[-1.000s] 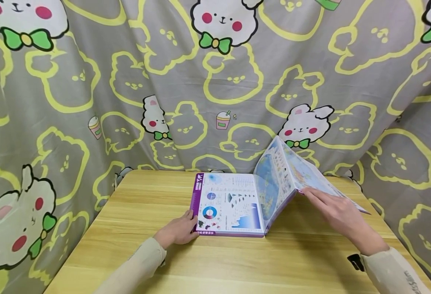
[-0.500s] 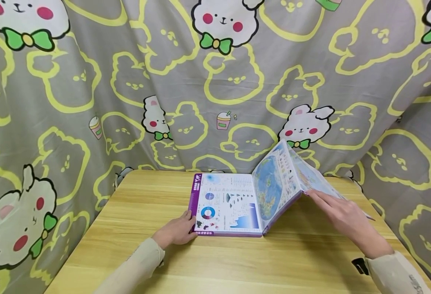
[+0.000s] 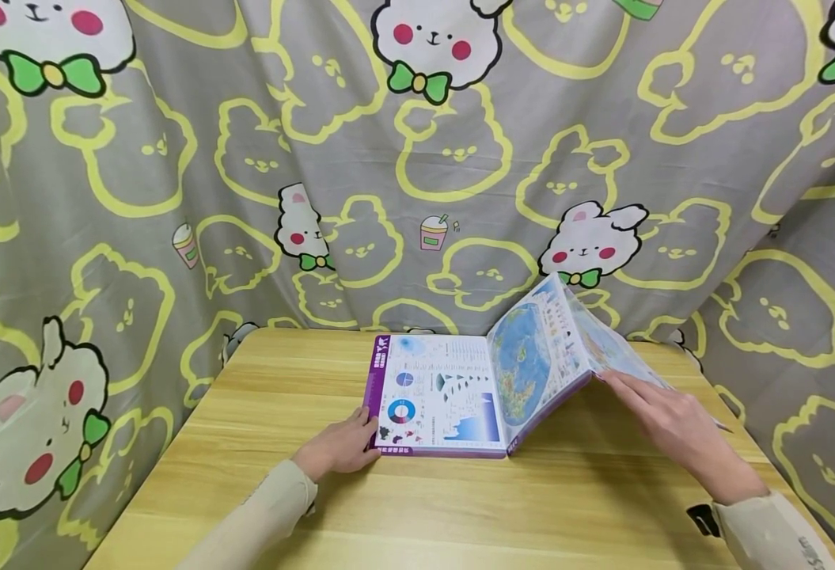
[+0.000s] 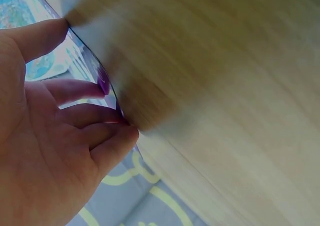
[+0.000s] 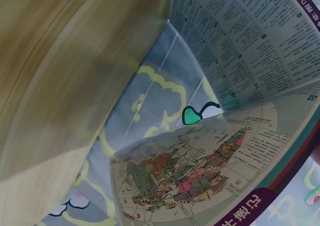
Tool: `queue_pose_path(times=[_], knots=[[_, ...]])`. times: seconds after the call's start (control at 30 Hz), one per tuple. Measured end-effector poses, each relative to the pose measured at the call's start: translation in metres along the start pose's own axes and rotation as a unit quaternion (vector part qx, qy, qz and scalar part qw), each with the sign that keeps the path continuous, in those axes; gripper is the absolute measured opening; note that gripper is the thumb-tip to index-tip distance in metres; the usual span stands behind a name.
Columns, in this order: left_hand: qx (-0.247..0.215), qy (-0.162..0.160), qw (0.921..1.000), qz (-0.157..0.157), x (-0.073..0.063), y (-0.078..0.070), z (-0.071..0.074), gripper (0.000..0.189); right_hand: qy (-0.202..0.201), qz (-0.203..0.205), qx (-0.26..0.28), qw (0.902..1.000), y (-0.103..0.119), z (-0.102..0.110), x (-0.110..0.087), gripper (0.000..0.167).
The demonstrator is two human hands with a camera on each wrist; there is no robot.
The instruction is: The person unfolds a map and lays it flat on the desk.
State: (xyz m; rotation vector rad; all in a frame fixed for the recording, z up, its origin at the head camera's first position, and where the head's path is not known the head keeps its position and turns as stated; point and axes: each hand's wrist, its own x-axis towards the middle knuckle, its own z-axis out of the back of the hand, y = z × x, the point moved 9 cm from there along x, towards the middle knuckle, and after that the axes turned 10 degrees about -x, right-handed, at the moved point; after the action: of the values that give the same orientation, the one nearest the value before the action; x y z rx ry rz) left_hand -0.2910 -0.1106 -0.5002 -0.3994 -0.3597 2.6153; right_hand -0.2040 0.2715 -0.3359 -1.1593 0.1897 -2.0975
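A fold-out map point(image 3: 524, 360) with purple edging lies partly unfolded on the wooden table. Its left panel point(image 3: 438, 396), printed with charts, lies flat, while the panels to the right rise in a peaked fold. My left hand point(image 3: 339, 445) holds the front left corner; in the left wrist view its bent fingers point(image 4: 92, 118) and thumb meet the map's edge. My right hand point(image 3: 666, 416) grips the raised right part by its near edge. The right wrist view looks under the fold at the panels' printed undersides point(image 5: 185, 181); most of that hand is out of that view.
The pale wooden table point(image 3: 267, 396) extends on both sides and in front of the map. A grey curtain point(image 3: 360, 158) with cartoon rabbits hangs close behind the table and along its sides. The peak of the fold stands near the curtain.
My right hand has moved a little to the right and down, and the peaked fold has widened and sunk slightly. The left panel and my left hand have shifted slightly left.
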Motion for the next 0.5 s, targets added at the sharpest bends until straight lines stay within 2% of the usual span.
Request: queue_pose_path(times=[0.23, 0.5], knots=[[0.005, 0.005, 1.0000, 0.001, -0.0011, -0.0011, -0.0001, 0.064, -0.020, 0.003, 0.000, 0.9998, -0.0021, 0.0030, -0.0032, 0.042], [0.001, 0.000, 0.9999, 0.011, -0.0007, 0.0009, -0.0001, 0.065, 0.011, -0.009, -0.008, 0.9999, -0.0040, 0.0014, -0.0073, 0.044]])
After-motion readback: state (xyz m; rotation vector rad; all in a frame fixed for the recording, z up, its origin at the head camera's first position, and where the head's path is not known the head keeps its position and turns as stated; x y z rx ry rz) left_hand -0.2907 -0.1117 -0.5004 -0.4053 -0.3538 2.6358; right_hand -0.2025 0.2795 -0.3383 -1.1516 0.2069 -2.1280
